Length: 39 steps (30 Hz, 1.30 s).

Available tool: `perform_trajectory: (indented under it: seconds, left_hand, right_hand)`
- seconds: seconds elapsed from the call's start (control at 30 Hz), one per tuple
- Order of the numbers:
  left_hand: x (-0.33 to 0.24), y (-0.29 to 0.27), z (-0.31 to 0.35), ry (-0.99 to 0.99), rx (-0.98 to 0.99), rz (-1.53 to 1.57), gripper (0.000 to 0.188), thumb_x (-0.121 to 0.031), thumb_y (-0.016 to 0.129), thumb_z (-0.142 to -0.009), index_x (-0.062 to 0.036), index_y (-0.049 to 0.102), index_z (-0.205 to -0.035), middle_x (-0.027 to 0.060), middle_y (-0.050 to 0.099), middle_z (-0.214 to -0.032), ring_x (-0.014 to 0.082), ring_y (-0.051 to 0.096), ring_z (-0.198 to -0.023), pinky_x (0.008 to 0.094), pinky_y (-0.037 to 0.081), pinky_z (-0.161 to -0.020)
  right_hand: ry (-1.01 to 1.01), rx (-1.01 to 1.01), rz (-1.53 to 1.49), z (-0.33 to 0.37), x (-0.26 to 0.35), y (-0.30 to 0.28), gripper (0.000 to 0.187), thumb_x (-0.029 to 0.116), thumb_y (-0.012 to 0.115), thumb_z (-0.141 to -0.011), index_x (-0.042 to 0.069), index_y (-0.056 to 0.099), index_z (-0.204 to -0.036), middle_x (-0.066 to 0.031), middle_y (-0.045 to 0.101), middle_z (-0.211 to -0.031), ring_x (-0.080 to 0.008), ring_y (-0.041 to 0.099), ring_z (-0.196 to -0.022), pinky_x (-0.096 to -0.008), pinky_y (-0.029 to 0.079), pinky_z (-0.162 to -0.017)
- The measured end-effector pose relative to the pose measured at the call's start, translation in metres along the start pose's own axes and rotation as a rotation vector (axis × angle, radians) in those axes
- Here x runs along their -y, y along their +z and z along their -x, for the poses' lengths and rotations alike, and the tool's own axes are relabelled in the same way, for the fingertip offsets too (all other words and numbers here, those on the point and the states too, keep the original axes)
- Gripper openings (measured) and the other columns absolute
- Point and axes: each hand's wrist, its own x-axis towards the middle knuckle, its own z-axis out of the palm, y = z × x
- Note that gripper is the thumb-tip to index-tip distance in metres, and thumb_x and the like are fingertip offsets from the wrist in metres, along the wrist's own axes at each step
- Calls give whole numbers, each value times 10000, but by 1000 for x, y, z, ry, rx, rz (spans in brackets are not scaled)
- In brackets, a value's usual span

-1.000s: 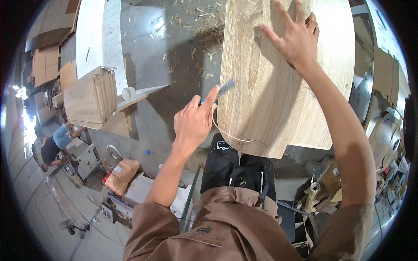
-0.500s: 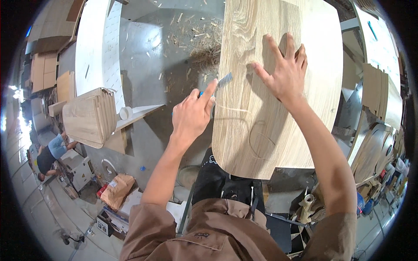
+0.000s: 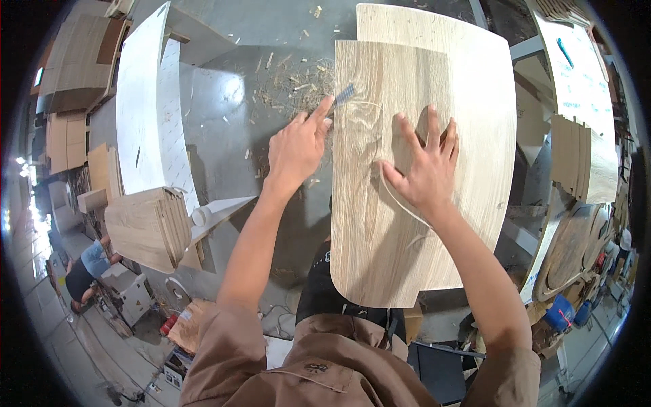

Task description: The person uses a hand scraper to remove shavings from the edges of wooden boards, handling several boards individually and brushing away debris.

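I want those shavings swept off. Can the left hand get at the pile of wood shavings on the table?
Probably yes: the left hand works the wooden panel edge beside the wood shavings, with nothing between.

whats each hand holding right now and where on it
The left hand grips a small blue-grey blade tool by its lower end, tip at the wooden panel's left edge. The right hand holds nothing; it lies flat on the panel.

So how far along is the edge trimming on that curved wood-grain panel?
Done: pale curled shavings lie heaped on the grey bench beside the panel's upper left edge, and a thin peeled strip loops across the curved wood-grain panel. In hand: the left hand works a small blue-grey blade at that edge; the right hand presses the panel flat. What remains can't be judged.
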Motion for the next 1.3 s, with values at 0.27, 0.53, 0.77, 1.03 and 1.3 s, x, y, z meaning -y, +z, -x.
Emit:
perform_trajectory:
  seconds: [0.27, 0.53, 0.77, 1.03, 1.3]
  left_hand:
    - [8, -25, -100, 140, 27, 28, 458, -409, 447, -1169, -307, 556, -1603, 185, 749, -1159, 428, 741, -1074, 577, 592, -896]
    - [6, -7, -85, 116, 54, -7, 499, -429, 441, -1171, -331, 472, -1659, 173, 712, -1132, 441, 748, -1014, 588, 605, -867]
    - [-6, -4, -56, 3, 19, 112, 515, -448, 443, -1172, -355, 457, -1679, 203, 732, -1190, 483, 715, -1084, 590, 587, -920]
    - [-21, -3, -26, -107, -14, 128, 535, -356, 465, -1161, -252, 448, -1686, 266, 716, -1144, 496, 730, -1032, 606, 598, -887]
    - [-26, -4, -29, -137, -42, 89, 536, -303, 487, -1148, -194, 471, -1672, 264, 700, -1066, 483, 750, -932, 613, 605, -812]
  right_hand:
    - [39, -50, -46, -11, -2, 2, 905, 782, 654, -906, 325, 511, -1674, -179, 248, -1811, -631, 218, -1577, -747, 246, -1253]
    - [58, -63, -46, -11, -3, 3, 929, 792, 662, -895, 332, 496, -1685, -158, 236, -1819, -612, 212, -1587, -731, 218, -1269]
    - [44, -28, -29, -8, -1, -2, 917, 756, 695, -893, 365, 473, -1693, -146, 198, -1836, -613, 196, -1600, -726, 232, -1274]
    - [-2, 62, -35, 1, -7, -6, 899, 838, 670, -896, 429, 480, -1674, -90, 168, -1853, -579, 150, -1639, -734, 255, -1284]
    - [12, 64, -37, 0, -6, -6, 908, 845, 691, -876, 432, 498, -1662, -85, 173, -1851, -569, 155, -1641, -732, 271, -1277]
